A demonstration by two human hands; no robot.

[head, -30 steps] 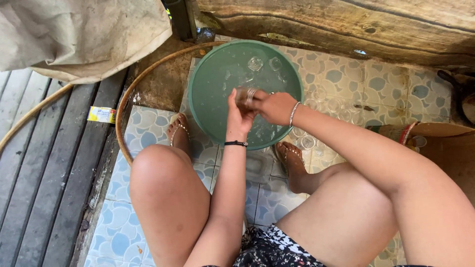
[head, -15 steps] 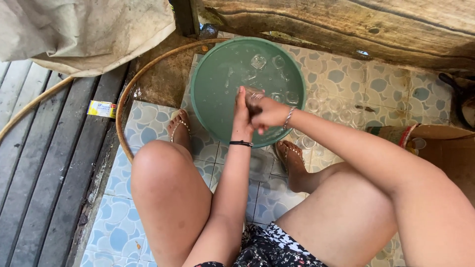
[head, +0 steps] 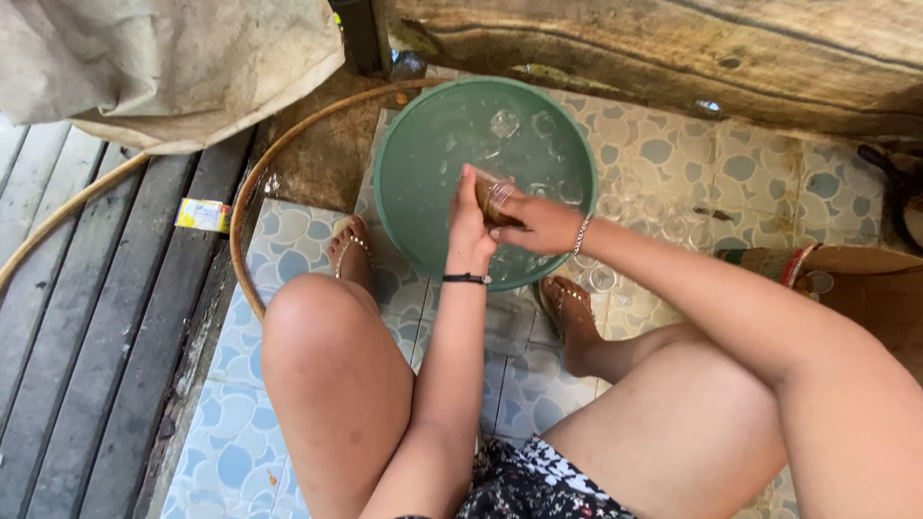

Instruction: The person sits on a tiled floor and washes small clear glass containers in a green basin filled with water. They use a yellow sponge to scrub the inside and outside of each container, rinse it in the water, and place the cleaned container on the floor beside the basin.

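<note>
A round green basin [head: 386, 202] of water stands on the patterned tile floor between my feet, with several small clear glasses [head: 504, 123] lying in the water. Both hands meet over its middle. My left hand [head: 468, 229], with a black band on the wrist, is upright and pressed against a small clear glass [head: 494, 194]. My right hand [head: 540, 224], wearing a silver bracelet, wraps the same glass from the right side. The glass is partly hidden by my fingers.
Several more small glasses [head: 635, 207] stand on the tiles right of the basin. A thin cane hoop [head: 252, 187] curves around the basin's left. Dark wooden planks [head: 87, 317] lie at left, a rough log [head: 673, 48] behind, a cardboard box [head: 870, 279] at right.
Both hands stay over the basin on the glass. My left hand's fingers have turned more upright, and the hands have shifted slightly against each other.
</note>
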